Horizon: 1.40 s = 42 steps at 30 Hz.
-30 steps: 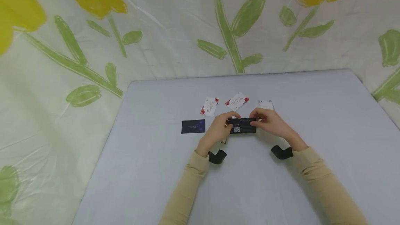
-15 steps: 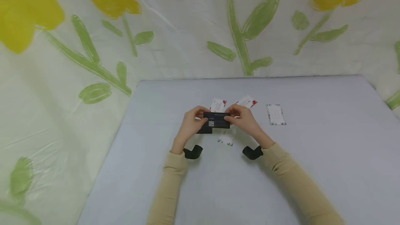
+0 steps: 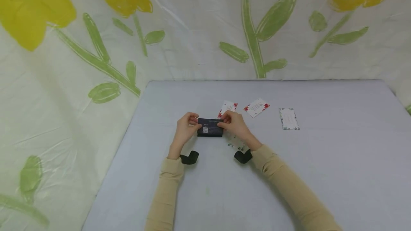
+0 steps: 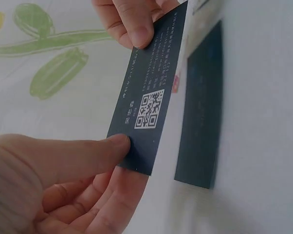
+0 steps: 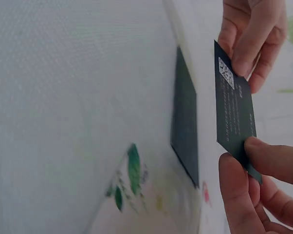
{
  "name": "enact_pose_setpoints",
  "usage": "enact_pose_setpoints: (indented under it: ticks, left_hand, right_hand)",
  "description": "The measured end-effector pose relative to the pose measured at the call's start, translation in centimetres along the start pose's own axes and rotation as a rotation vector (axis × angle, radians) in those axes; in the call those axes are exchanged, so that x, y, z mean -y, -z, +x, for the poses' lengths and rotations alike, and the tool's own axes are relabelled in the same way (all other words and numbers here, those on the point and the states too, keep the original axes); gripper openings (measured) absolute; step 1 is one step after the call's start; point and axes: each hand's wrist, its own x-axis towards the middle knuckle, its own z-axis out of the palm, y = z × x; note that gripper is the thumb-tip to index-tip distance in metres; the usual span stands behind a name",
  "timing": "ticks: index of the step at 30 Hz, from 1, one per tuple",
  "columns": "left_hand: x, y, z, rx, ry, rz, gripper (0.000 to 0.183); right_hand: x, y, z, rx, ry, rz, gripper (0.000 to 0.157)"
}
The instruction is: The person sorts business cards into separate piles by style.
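A dark business card [image 3: 212,128] with a QR code and small pale print is held level between both hands. My left hand [image 3: 185,130] pinches its left end between thumb and fingers. The right end is pinched by my right hand [image 3: 237,126]. Beneath it, a second dark card [image 4: 200,117] lies on the table; both wrist views show a gap between the two. From the head view the held card covers nearly all of that lower one. A white card with green leaves [image 5: 132,180] lies beside it, partly hidden under my right wrist in the head view.
Behind the hands lie two white cards with red flowers, one [image 3: 227,107] partly covered by my right hand, the other [image 3: 257,107] further right. A leaf-bordered white card [image 3: 289,118] is at the right. The pale table [image 3: 337,159] meets a flower-printed sheet [image 3: 192,45] at the back.
Both hands have carried the dark card leftward, from over the leafy white card to above the other dark card. The view has shifted slightly too.
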Motion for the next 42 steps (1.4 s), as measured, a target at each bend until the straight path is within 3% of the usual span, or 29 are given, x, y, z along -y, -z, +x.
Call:
enact_pose_setpoints:
  ticks: [8, 16, 26, 33, 42]
  left_hand:
    - [1.2, -0.5, 0.0, -0.028, 0.039, 0.032, 0.027]
    - [1.9, -1.1, 0.0, -0.05, 0.014, 0.055, 0.025]
    - [1.6, -1.5, 0.1, -0.065, -0.017, 0.12, 0.024]
    - [1.3, -2.0, 0.1, -0.056, 0.011, 0.189, 0.023]
    - [0.5, -2.2, -0.1, -0.043, 0.022, 0.329, 0.022]
  right_hand:
    - [-0.1, -1.3, 0.4, -0.033, -0.023, -0.03, 0.019]
    - [0.1, -1.8, 0.5, -0.027, 0.024, -0.168, 0.017]
    - [0.9, -1.9, 0.5, 0.021, 0.008, -0.319, 0.018]
    - [0.8, -1.9, 0.6, 0.038, 0.027, -0.458, 0.02]
    - [0.8, -1.7, 0.8, 0.098, 0.012, -0.528, 0.022]
